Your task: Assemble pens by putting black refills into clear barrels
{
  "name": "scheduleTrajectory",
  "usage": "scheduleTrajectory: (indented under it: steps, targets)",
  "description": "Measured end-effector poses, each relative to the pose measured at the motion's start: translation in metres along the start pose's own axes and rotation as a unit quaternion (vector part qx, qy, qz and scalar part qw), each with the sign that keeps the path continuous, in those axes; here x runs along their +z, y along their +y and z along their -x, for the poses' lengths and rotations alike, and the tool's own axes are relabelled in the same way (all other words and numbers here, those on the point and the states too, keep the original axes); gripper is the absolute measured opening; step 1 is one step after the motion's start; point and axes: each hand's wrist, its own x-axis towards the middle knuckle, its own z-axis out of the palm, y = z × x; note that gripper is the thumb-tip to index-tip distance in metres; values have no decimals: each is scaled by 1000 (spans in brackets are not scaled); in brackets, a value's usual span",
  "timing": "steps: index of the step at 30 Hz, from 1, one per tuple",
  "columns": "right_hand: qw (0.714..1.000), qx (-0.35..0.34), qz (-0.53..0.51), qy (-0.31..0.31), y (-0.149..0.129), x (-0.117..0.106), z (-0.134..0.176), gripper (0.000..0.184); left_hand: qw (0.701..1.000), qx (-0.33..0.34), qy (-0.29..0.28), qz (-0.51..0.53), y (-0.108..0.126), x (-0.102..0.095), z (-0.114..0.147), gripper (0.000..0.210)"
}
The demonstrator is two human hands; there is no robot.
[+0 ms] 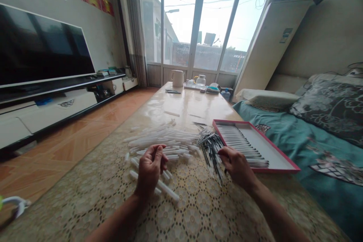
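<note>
My left hand (152, 164) is closed, thumb against the curled fingers, above a pile of whitish translucent tubes (170, 136). Whether it holds anything is hidden. One loose tube (168, 191) lies on the table just right of my left wrist. At the right edge of a heap of thin dark sticks (211, 141), which look like pen refills, my right hand (234, 160) has its fingers pinched together. What is between those fingers cannot be made out. Beside it, a shallow red-rimmed box (283, 159) holds a row of slim, clear-and-dark pen-like pieces (241, 141).
The table (187, 219) has a patterned cover. At its far end stand a pale jug (177, 78), a glass pot (200, 81) and a tissue pack (212, 89). A teal-covered sofa (263, 124) runs along the right, a TV cabinet (76, 104) along the left.
</note>
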Motion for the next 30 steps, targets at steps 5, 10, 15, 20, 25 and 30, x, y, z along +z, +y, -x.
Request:
scheduleTrajectory:
  steps: [5,10,15,20,25,30]
  targets:
    - [1000,-11,1,-14,-18,34,-20,15,998,-10,54,36,0,-5,-6,34]
    - [1000,-9,7,2,-32,54,-38,9,999,-17,27,34,-3,-4,-5,32]
    - [1000,2,-4,16,-37,60,-42,4,1000,-22,-10,15,-6,-2,-2,30]
    - [998,20,-48,28,-29,40,-34,7,996,-49,-67,13,-3,3,4,27]
    - [959,83,-253,100,-30,23,-23,19,964,-144,-209,78,-4,10,11,35]
    - [907,70,-413,41,-56,27,-13,22,929,-216,-249,168,-9,13,14,46]
